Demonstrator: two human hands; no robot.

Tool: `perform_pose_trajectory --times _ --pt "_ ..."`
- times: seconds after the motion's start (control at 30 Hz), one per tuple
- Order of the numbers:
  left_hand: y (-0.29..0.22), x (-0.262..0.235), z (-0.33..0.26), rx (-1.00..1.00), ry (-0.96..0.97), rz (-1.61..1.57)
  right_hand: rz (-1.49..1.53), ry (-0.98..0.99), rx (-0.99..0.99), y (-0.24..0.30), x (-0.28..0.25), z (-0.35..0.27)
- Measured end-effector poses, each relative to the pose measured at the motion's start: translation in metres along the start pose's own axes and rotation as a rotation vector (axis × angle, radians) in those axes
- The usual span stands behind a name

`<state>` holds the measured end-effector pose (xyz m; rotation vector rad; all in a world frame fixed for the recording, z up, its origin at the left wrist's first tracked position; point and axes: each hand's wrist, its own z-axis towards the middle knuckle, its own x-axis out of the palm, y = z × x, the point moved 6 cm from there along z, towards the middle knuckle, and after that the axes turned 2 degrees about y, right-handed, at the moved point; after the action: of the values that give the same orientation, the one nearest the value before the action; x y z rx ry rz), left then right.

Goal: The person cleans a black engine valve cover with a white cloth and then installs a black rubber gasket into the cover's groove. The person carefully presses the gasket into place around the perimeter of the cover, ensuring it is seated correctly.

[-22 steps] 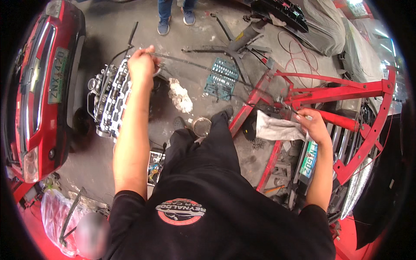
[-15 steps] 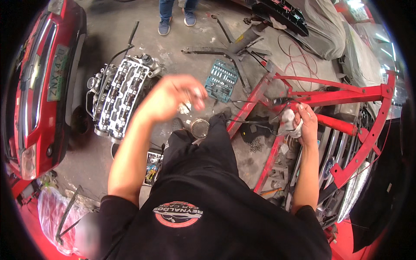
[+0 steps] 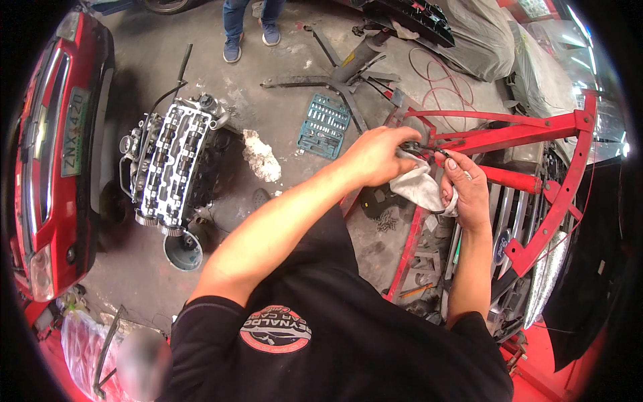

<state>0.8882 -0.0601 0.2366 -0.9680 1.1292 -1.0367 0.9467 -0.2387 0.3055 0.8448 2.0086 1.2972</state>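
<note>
My left hand [image 3: 380, 157] reaches across to the right, its fingers curled round a thin black cable [image 3: 429, 148] beside the red metal frame [image 3: 492, 149]. Close by, my right hand [image 3: 467, 190] is closed on a crumpled white cloth [image 3: 418, 185]. Its thumb and forefinger are near the cable too. The cloth hangs between both hands, with dark smudges on it. The fingertips of my left hand are partly hidden, and I cannot make out the cable's full course.
An engine [image 3: 175, 157] with exposed camshafts stands on the floor at left, a metal pail [image 3: 183, 250] by it. Farther left is a red car [image 3: 50, 167]. A teal socket set [image 3: 324, 125] lies open ahead, near a stand's legs [image 3: 338, 79]. A person's shoes [image 3: 270, 34] are beyond.
My left hand has swung right, from above the floor ahead of me to beside my right hand. The cloth now hangs more spread out. The view has shifted to the right.
</note>
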Motion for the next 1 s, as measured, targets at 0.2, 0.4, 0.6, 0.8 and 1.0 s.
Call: perform_pose_trajectory --times 0.2,0.4,0.6,0.8,1.0 --pt "-0.004 -0.008 0.051 0.148 0.072 -0.029 -0.085 0.009 0.044 -0.012 -0.027 -0.011" --pt "-0.052 -0.068 0.086 0.085 0.274 0.314 -0.381 0.007 0.248 -0.097 -0.074 -0.012" --pt "-0.034 -0.142 0.069 0.067 -0.034 0.592 -0.731 -0.365 0.112 -0.193 -0.136 -0.01" --pt "-0.029 -0.14 0.029 -0.182 -0.336 0.389 0.142 -0.217 0.196 -0.136 -0.063 -0.016" --pt "-0.015 -0.139 0.017 -0.315 -0.229 0.592 -0.369 -0.113 -0.062 -0.13 -0.037 0.01"
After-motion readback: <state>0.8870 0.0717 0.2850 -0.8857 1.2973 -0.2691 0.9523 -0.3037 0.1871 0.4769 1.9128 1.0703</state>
